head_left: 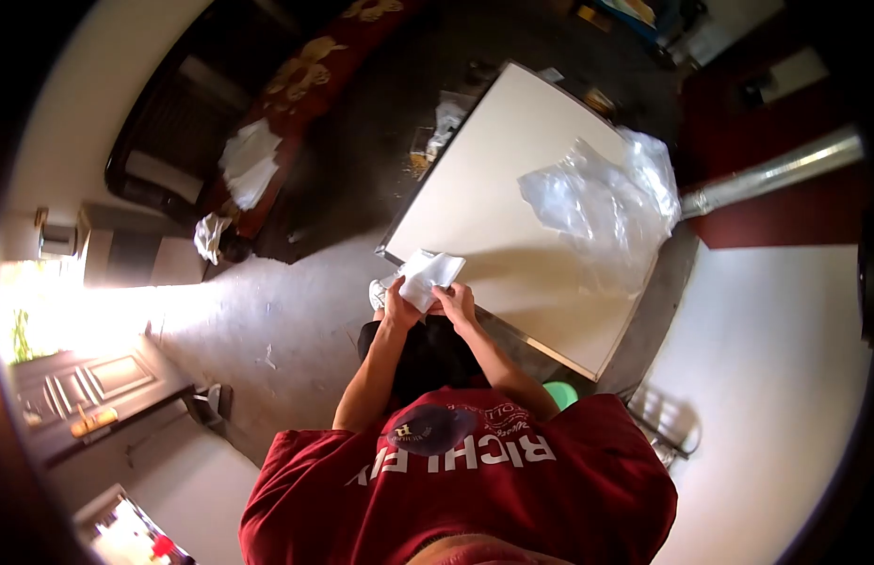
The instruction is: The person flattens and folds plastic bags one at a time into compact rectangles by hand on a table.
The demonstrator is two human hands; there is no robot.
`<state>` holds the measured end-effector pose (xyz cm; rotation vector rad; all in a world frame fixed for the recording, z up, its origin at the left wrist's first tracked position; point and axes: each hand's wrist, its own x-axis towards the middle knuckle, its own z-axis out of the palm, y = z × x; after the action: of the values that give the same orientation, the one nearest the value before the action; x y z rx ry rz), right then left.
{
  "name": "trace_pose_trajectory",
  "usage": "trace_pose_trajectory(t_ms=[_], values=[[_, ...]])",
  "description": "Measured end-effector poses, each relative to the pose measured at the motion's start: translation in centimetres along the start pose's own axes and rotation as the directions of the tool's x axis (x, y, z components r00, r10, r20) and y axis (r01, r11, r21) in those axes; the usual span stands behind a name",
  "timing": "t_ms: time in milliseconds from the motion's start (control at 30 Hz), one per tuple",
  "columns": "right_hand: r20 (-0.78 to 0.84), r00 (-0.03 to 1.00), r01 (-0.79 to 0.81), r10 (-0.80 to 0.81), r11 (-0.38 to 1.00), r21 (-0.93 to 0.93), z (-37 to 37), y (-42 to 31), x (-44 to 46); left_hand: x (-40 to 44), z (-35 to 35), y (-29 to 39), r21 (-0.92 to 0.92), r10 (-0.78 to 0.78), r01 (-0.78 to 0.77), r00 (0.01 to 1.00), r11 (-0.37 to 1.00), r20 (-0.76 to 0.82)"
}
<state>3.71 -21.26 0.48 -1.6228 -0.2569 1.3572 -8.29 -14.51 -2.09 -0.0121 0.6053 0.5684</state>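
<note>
My left hand [400,307] and right hand [455,305] grip a folded white sheet [431,273] near the white-topped table [493,188], clear plastic sheeting [602,200] spread at right.

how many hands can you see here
2: the left hand at the left edge of the thin white item, the right hand at its lower right.

Held sheet [428,273] is seen as smooth, paper/plastic unclear; clear film [606,198] as glossy plastic; shirt [588,490] as matt cloth.
</note>
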Motion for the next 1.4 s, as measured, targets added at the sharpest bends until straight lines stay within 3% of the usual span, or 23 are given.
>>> trace_pose_trajectory(t_ms=[67, 133, 200, 267, 333, 533, 667, 733, 900, 933, 1000, 1033, 1067, 1133, 1167, 1200, 1400], values=[[0.066, 0.998, 0.002, 0.001, 0.999, -0.041, 1.4, -1.2, -0.4, -1.3, -1.0, 1.5, -0.087, 0.066, -0.070, 0.997, 0.994, -0.044], [0.131, 0.991, 0.012, 0.000, 0.996, -0.083, 3.0, -1.7, 0.3, -2.3, -2.6, 3.2, -0.071, 0.219, -0.236, 0.957, 0.969, -0.189], [0.251, 0.967, 0.114, -0.048, 0.960, -0.255, 5.0, -1.5, 1.0, -3.8, -4.0, 5.5, -0.145, 0.260, -0.293, 0.943, 0.945, -0.206], [0.304, 0.951, 0.143, -0.046, 0.942, -0.305, 7.5, -1.5, 1.3, -4.8, -6.1, 8.1, -0.163, 0.300, -0.378, 0.880, 0.911, -0.368], [0.395, 0.887, 0.432, -0.239, 0.728, -0.532, 10.4, -1.8, 2.0, -5.8, -8.0, 10.8, -0.194, 0.382, -0.460, 0.861, 0.866, -0.337], [0.508, 0.827, 0.534, -0.241, 0.620, -0.574, 18.7, -0.8, 4.7, -9.8, -10.6, 18.8, -0.179, 0.438, -0.538, 0.804, 0.824, -0.402], [0.565, 0.810, 0.497, -0.155, 0.694, -0.521, 23.5, 0.0, 6.9, -12.1, -10.7, 23.2, -0.097, 0.492, -0.608, 0.716, 0.788, -0.495], [0.564, 0.819, 0.484, -0.105, 0.655, -0.581, 25.3, -0.5, 6.7, -13.1, -10.9, 24.1, -0.118, 0.476, -0.617, 0.702, 0.778, -0.529], [0.594, 0.751, 0.651, -0.289, 0.477, -0.590, 28.9, -2.7, 7.4, -11.7, -15.2, 25.9, -0.181, 0.443, -0.667, 0.647, 0.722, -0.620], [0.568, 0.771, 0.624, -0.290, 0.521, -0.582, 29.6, -3.9, 7.2, -11.5, -15.7, 26.4, -0.190, 0.415, -0.667, 0.634, 0.720, -0.653], [0.585, 0.758, 0.648, -0.290, 0.440, -0.622, 30.4, -3.8, 9.5, -11.1, -15.7, 27.8, -0.161, 0.409, -0.674, 0.601, 0.721, -0.686], [0.573, 0.746, 0.649, -0.341, 0.565, -0.509, 30.0, -0.3, 13.3, -10.9, -15.4, 28.8, -0.134, 0.401, -0.674, 0.573, 0.726, -0.714], [0.548, 0.794, 0.580, -0.264, 0.598, -0.553, 30.9, -2.0, 13.1, -10.5, -15.5, 29.7, -0.129, 0.404, -0.677, 0.569, 0.725, -0.716], [0.498, 0.799, 0.580, -0.335, 0.647, -0.495, 32.6, -4.0, 13.7, -9.5, -15.4, 32.1, -0.131, 0.445, -0.688, 0.590, 0.714, -0.674], [0.459, 0.864, 0.460, -0.207, 0.694, -0.553, 33.6, -5.4, 14.5, -8.8, -15.1, 33.3, -0.084, 0.451, -0.686, 0.561, 0.723, -0.694], [0.468, 0.852, 0.473, -0.236, 0.732, -0.490, 34.6, -6.0, 15.6, -8.2, -14.4, 34.7, -0.079, 0.454, -0.691, 0.552, 0.719, -0.699], [0.430, 0.856, 0.487, -0.288, 0.729, -0.482, 39.1, -9.7, 23.5, -3.1, -13.9, 42.0, 0.017, 0.455, -0.625, 0.549, 0.780, -0.701]])
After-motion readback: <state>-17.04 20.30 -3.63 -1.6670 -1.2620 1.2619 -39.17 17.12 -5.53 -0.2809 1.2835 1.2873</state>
